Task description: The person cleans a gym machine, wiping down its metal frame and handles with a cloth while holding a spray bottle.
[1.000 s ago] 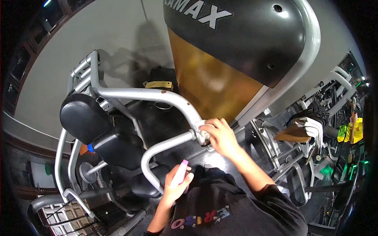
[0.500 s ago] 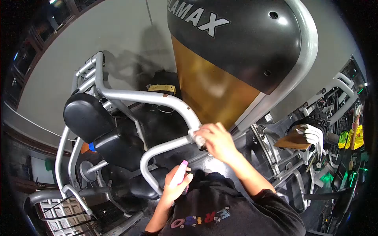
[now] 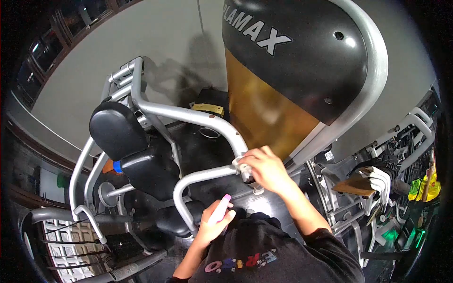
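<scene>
In the head view, my left hand (image 3: 214, 222) is closed around a slim white bottle (image 3: 219, 211) with a pink top, held upright and slightly tilted near my body. My right hand (image 3: 268, 170) is at the end of a silver tubular arm (image 3: 207, 173) on an exercise machine. Its fingers curl over the joint where two tubes meet. A whitish, cloth-like piece (image 3: 239, 162) shows under those fingertips; most of it is hidden by the hand. The machine's black padded backrest (image 3: 118, 129) and seat (image 3: 150, 172) are to the left of the arm.
A tall black and gold machine housing (image 3: 302, 52) stands ahead. A yellow-topped black box (image 3: 208, 110) lies by the wall. More gym equipment (image 3: 373, 188) and yellow bags (image 3: 424, 187) are at right. A black-barred frame (image 3: 71, 236) is at lower left.
The view has shifted, so the machine appears further right and slightly lower. My right hand stays at the tube joint, its fingers slightly repositioned. The left hand still holds the bottle.
</scene>
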Motion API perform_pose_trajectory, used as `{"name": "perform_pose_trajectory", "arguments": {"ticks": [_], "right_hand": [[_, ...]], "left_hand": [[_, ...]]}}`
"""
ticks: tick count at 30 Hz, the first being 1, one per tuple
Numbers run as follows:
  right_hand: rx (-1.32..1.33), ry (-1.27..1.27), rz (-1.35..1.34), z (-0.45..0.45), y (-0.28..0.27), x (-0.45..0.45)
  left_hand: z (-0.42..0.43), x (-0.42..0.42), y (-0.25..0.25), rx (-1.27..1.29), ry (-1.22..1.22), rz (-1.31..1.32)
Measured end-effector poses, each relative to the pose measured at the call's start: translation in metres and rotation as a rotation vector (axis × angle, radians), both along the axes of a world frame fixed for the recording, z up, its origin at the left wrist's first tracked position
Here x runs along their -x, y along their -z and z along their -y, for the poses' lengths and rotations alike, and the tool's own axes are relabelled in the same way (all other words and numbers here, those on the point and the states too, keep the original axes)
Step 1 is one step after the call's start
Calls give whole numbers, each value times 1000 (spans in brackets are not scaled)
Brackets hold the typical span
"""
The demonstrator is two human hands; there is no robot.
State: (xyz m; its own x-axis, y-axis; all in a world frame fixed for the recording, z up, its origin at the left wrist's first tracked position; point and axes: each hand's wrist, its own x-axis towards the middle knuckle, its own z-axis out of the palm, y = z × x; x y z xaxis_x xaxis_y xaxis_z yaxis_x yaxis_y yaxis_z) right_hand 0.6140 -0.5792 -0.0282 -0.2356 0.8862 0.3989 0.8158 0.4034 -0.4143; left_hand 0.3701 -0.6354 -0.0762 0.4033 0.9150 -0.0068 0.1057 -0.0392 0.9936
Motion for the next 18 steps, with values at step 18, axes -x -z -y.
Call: {"name": "perform_pose_trajectory", "arguments": {"ticks": [18], "right_hand": [[104,-116,170,19,7,-2]], "left_hand": [[20,-9,10,130,-35,-15]]}}
